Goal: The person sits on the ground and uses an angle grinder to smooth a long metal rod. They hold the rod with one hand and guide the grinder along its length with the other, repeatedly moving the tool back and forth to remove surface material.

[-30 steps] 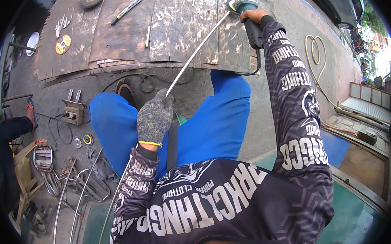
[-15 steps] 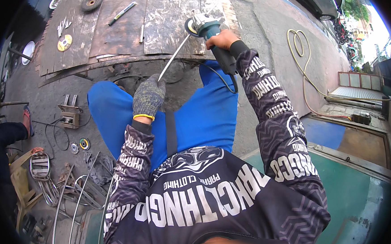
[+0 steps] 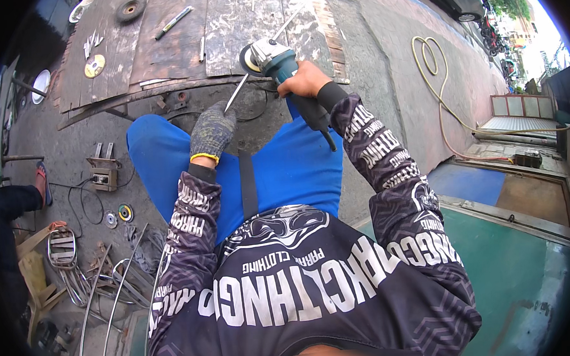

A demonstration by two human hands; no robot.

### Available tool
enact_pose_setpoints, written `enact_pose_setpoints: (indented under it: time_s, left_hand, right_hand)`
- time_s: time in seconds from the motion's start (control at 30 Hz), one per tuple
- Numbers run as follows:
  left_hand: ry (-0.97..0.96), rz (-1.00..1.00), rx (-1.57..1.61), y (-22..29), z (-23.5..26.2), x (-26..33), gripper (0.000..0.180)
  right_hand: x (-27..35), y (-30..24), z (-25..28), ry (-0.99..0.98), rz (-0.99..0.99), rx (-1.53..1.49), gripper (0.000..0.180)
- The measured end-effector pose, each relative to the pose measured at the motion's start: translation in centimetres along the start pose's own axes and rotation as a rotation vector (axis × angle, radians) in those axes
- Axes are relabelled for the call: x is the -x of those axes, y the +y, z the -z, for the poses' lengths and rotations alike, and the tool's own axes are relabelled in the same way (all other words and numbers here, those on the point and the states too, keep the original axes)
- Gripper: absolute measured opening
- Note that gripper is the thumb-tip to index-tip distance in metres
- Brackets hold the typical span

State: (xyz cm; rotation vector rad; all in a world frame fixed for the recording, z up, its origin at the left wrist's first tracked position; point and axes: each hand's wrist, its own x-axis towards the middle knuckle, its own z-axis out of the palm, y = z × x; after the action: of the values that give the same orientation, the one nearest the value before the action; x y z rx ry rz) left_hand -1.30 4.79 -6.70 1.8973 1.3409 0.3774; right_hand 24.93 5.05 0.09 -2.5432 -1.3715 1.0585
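Note:
My right hand (image 3: 305, 80), bare, is wrapped around the body of a teal and grey angle grinder (image 3: 278, 65). The grinder's round disc (image 3: 249, 60) lies against or just over a thin metal rod (image 3: 237, 92); exact contact is too small to tell. My left hand (image 3: 212, 131), in a grey knitted glove with a yellow cuff, is closed around the near end of this rod, over my blue-trousered legs. Beyond the grinder, the rod slants away to the right across a worn plywood worktop (image 3: 173, 61).
On the worktop lie a marker (image 3: 173, 23), a small wheel (image 3: 131, 10) and a yellow disc (image 3: 95, 66). A metal box with cables (image 3: 104, 175) sits on the floor to the left, near another person's foot (image 3: 42, 183). Bent metal tubes (image 3: 113, 306) stand lower left; a hose (image 3: 446, 96) loops right.
My right hand has brought the grinder left and nearer to me, along the rod towards the gloved hand. My left hand has shifted slightly left, still gripping the rod.

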Motion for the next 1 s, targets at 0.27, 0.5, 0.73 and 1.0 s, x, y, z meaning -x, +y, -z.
enact_pose_setpoints:
  time_s: [0.27, 0.5, 0.73, 1.0]
  left_hand:
    - [-0.023, 0.006, 0.022, -0.2, 0.1, -0.3, 0.039]
    - [-0.034, 0.01, 0.018, -0.2, 0.3, 0.0, 0.04]
    - [-0.009, -0.037, 0.06, 0.6, 0.8, 0.9, 0.04]
    - [-0.054, 0.025, 0.077, 2.4, 1.4, 2.4, 0.035]
  right_hand:
    - [0.9, 0.1, -0.5, -0.032, 0.035, -0.02, 0.072]
    - [0.0, -0.2, 1.7, -0.021, 0.016, 0.018, 0.065]
    - [-3.2, 1.0, 4.9, 0.045, -0.014, 0.082, 0.069]
    - [-9.1, 3.4, 10.5, 0.042, -0.099, 0.139, 0.067]
